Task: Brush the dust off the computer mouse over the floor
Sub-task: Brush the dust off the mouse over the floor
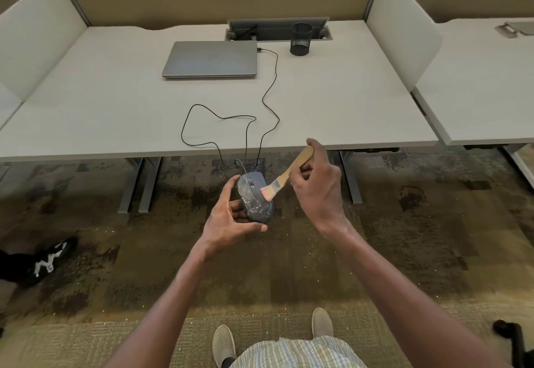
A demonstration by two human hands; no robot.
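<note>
Wooden brush (286, 175) bristles on dusty mouse (255, 198), over carpet (404, 237)

Both bare arms stretched forward, forearms converging. Left hand (231, 217) palm-up, fingers and thumb curled in cradling grip. Right hand (318, 182) raised higher, back toward camera, fingers pinched closed, wrist bent downward.

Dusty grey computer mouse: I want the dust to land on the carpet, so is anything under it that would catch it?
Nothing visible does. The dusty grey computer mouse, held by the left hand, is out past the white desk's edge, over patterned carpet.
</note>
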